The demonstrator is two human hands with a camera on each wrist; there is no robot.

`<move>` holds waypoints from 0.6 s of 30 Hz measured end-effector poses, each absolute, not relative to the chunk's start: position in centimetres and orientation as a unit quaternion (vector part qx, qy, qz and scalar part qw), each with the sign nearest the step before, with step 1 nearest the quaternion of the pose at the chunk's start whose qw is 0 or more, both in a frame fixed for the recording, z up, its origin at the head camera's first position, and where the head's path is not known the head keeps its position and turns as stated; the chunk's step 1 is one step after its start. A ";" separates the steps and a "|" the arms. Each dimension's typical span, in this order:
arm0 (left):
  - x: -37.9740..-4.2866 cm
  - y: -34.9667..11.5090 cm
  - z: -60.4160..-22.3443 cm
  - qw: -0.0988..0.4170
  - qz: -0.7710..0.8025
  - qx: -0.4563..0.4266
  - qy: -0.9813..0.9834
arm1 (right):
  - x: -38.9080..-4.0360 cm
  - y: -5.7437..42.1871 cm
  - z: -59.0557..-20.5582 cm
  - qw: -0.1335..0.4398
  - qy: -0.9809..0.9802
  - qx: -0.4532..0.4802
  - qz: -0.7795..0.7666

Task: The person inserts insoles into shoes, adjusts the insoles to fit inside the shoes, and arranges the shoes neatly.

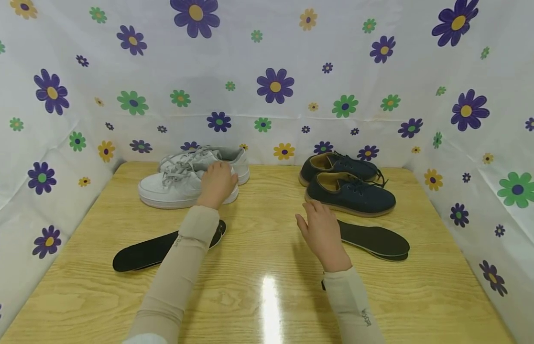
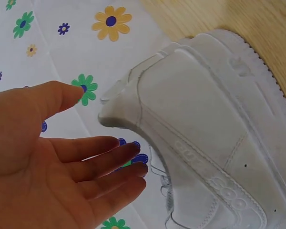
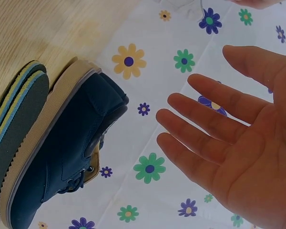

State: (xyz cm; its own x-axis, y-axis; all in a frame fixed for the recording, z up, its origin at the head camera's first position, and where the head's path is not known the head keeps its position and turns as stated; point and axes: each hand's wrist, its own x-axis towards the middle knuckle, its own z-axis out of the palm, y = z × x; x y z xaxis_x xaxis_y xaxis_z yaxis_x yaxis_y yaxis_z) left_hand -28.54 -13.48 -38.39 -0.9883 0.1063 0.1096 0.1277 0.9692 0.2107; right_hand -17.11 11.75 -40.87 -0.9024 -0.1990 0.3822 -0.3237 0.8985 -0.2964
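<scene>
My left hand [image 1: 218, 185] is at the heel end of the nearer white sneaker [image 1: 169, 188], overlapping its collar in the head view. In the left wrist view the thumb and fingers are spread on either side of the heel collar of the white sneaker [image 2: 190, 105], with a gap between thumb and fingertips. Behind it stands a second white sneaker [image 1: 242, 167]. My right hand [image 1: 321, 235], fingers extended and holding nothing, hovers close to the heel of the nearer navy shoe [image 1: 357, 198]. Another navy shoe [image 1: 310, 168] stands behind that one.
Black insoles [image 1: 139, 252] lie in front of the sneakers, partly behind my left forearm. Stacked dark insoles [image 1: 380, 241] lie in front of the navy shoes. A flowered white cloth [image 1: 249, 57] hangs around the back and sides of the wooden table [image 1: 232, 296].
</scene>
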 end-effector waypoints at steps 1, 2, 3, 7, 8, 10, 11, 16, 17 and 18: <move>-28.6 -13.5 -38.5 0.048 -0.107 -0.058 -0.991 | -17.1 11.8 -40.9 0.173 -0.959 0.136 0.181; -28.7 -13.5 -38.5 0.049 -0.107 -0.058 -0.991 | -17.1 11.8 -40.9 0.173 -0.959 0.135 0.182; -28.8 -13.5 -38.6 0.049 -0.107 -0.057 -0.991 | -17.1 11.8 -40.9 0.174 -0.958 0.136 0.183; -29.0 -13.7 -38.9 0.054 -0.107 -0.053 -0.991 | -17.2 11.8 -40.8 0.176 -0.958 0.135 0.182; -29.1 -13.7 -39.0 0.055 -0.110 -0.052 -0.991 | -17.2 11.8 -40.8 0.177 -0.958 0.135 0.182; -29.2 -13.7 -39.2 0.054 -0.115 -0.047 -0.991 | -17.2 11.9 -40.7 0.175 -0.958 0.134 0.181; -29.3 -13.7 -39.3 0.052 -0.120 -0.044 -0.991 | -17.2 11.9 -40.7 0.175 -0.959 0.134 0.181; -29.6 -13.5 -39.8 0.045 -0.138 -0.026 -0.989 | -17.1 11.9 -40.7 0.179 -0.958 0.137 0.179; -29.7 -13.4 -39.9 0.046 -0.141 -0.025 -0.989 | -17.1 11.9 -40.7 0.181 -0.957 0.138 0.179; -29.7 -13.4 -40.0 0.049 -0.142 -0.023 -0.988 | -17.1 11.9 -40.8 0.182 -0.957 0.138 0.179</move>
